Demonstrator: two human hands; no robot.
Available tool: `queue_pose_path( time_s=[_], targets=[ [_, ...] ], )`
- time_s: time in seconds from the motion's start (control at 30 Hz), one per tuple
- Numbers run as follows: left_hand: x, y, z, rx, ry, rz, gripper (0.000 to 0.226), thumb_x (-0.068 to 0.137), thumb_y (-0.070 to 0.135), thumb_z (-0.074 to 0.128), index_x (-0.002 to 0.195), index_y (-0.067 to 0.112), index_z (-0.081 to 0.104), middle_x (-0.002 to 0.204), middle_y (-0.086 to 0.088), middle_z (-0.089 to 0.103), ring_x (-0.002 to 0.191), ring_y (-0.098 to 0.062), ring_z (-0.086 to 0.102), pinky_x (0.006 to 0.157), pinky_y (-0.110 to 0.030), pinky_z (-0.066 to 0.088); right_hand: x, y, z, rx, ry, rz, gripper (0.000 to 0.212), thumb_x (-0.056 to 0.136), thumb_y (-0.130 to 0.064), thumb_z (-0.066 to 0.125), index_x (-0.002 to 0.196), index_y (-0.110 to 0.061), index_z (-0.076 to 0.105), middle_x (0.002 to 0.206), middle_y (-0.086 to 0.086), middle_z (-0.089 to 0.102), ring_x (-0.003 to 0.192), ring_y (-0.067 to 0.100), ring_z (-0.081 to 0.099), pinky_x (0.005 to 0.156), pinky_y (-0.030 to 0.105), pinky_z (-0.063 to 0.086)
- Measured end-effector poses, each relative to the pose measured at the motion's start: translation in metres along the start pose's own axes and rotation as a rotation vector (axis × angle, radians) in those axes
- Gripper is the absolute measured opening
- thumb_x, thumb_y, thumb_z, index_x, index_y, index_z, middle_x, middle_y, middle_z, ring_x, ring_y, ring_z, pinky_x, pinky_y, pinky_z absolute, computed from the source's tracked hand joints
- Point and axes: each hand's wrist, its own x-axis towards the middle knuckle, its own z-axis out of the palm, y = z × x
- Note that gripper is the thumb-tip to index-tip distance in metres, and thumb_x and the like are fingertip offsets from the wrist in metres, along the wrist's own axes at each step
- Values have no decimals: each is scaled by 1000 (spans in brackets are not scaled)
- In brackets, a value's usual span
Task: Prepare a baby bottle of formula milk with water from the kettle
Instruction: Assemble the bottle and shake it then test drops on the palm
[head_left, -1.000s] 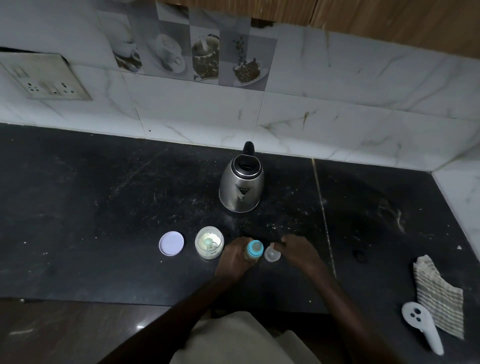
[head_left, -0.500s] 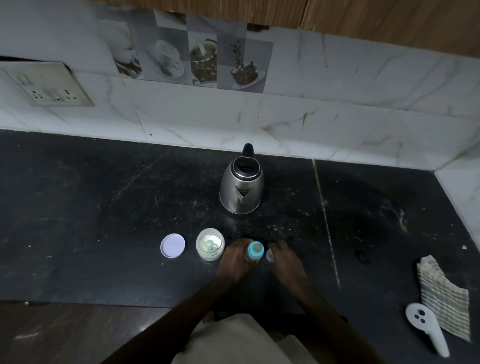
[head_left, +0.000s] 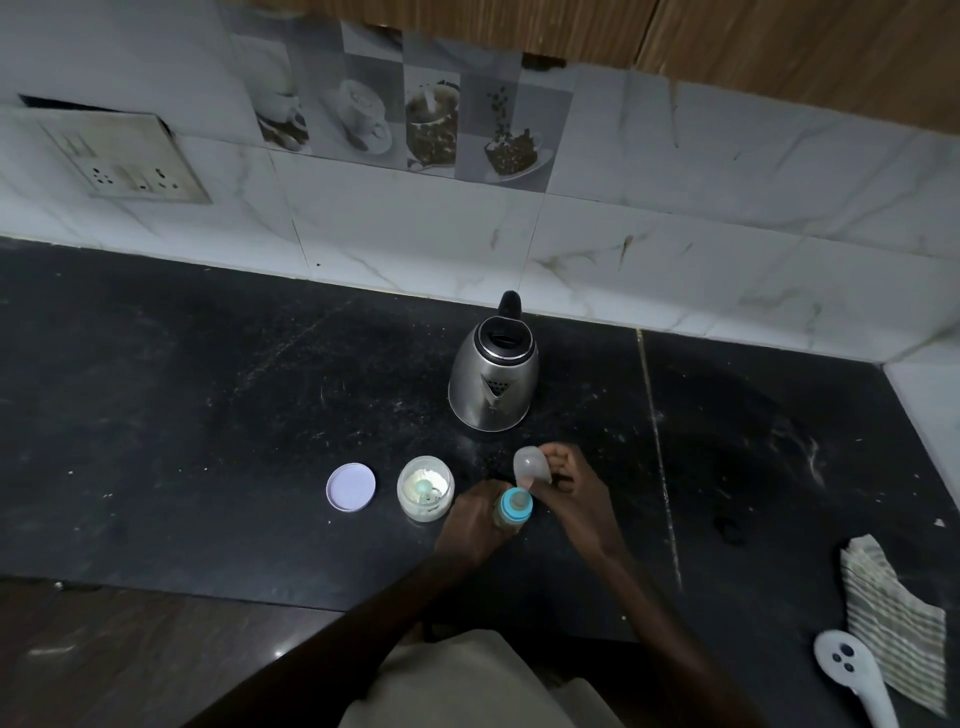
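Note:
A baby bottle (head_left: 514, 512) with a blue collar and teat stands on the black counter (head_left: 208, 415), and my left hand (head_left: 475, 522) grips its body. Just above and behind the bottle, my right hand (head_left: 569, 483) holds its clear dome cap (head_left: 531, 466), lifted off the counter and tilted. A steel kettle (head_left: 493, 382) with a black lid stands behind the bottle. To the bottle's left is an open formula jar (head_left: 425, 488) with white powder and a scoop inside. The jar's pale lid (head_left: 351, 487) lies flat further left.
A striped folded cloth (head_left: 893, 629) and a white handheld device (head_left: 852, 675) lie at the counter's right front. A tiled wall with a socket plate (head_left: 124, 163) runs along the back. The counter's front edge is just behind my arms.
My right hand picked the clear cap up from the counter beside the bottle and raised it above the teat. My left hand stayed on the bottle.

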Motion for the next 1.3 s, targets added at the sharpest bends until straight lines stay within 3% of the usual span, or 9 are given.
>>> queue_pose_path(
  time_s=[0.07, 0.23, 0.4, 0.8, 0.93, 1.03, 1.17, 1.3],
  targets=[
    [0, 0, 0, 2, 5, -4, 36, 85, 36, 81, 113, 17, 69, 109, 0, 73, 98, -11, 70, 86, -27, 56, -1, 3, 0, -109, -43, -40, 48, 81, -22, 88, 120, -35, 64, 114, -21, 73, 111, -3, 67, 92, 16, 52],
    [-1, 0, 0, 5, 20, 23, 36, 85, 33, 81, 114, 14, 71, 110, -3, 74, 100, -14, 69, 87, -27, 54, -7, 9, -6, -374, -222, -247, 76, 80, -13, 79, 148, -38, 54, 138, -22, 62, 130, -2, 58, 111, 20, 47],
    [-1, 1, 0, -20, 15, 29, 36, 84, 30, 82, 117, 17, 72, 113, -1, 75, 104, -12, 69, 90, -30, 54, -9, 17, -5, -505, -266, -347, 63, 81, -10, 74, 141, -27, 63, 138, -14, 61, 127, 2, 60, 108, 31, 50],
    [-1, 2, -1, -20, 11, 10, 38, 84, 30, 82, 117, 16, 71, 113, -2, 74, 104, -15, 69, 91, -34, 55, 1, 3, -6, -635, -277, -322, 59, 86, -12, 76, 143, -18, 62, 141, -2, 63, 129, 16, 61, 109, 38, 51],
    [-1, 3, -1, 1, 11, 10, 35, 85, 31, 81, 115, 15, 71, 111, -4, 74, 103, -18, 69, 90, -35, 54, 0, 1, -12, -496, -149, -247, 66, 78, -14, 80, 139, -30, 60, 129, -11, 62, 116, 1, 61, 98, 21, 52],
    [-1, 2, -2, 7, 8, 30, 36, 86, 32, 81, 117, 16, 70, 114, -2, 73, 106, -15, 68, 94, -32, 53, 2, 2, -20, -420, -70, -211, 56, 76, -17, 85, 127, -33, 66, 118, -17, 60, 109, -9, 59, 89, 7, 48],
    [-1, 1, -2, 23, 4, 27, 41, 85, 31, 82, 120, 14, 69, 116, -5, 73, 107, -17, 68, 94, -33, 54, 0, 1, -19, -466, -195, -300, 56, 78, -10, 83, 130, -24, 68, 123, -11, 62, 112, 4, 65, 92, 24, 59],
    [0, 1, 0, 28, 23, 28, 38, 85, 31, 82, 116, 13, 71, 113, -6, 74, 104, -18, 69, 90, -29, 53, 9, -8, -20, -530, -206, -371, 58, 79, -18, 83, 134, -26, 66, 127, -13, 61, 115, 5, 64, 98, 24, 56]
  ],
)
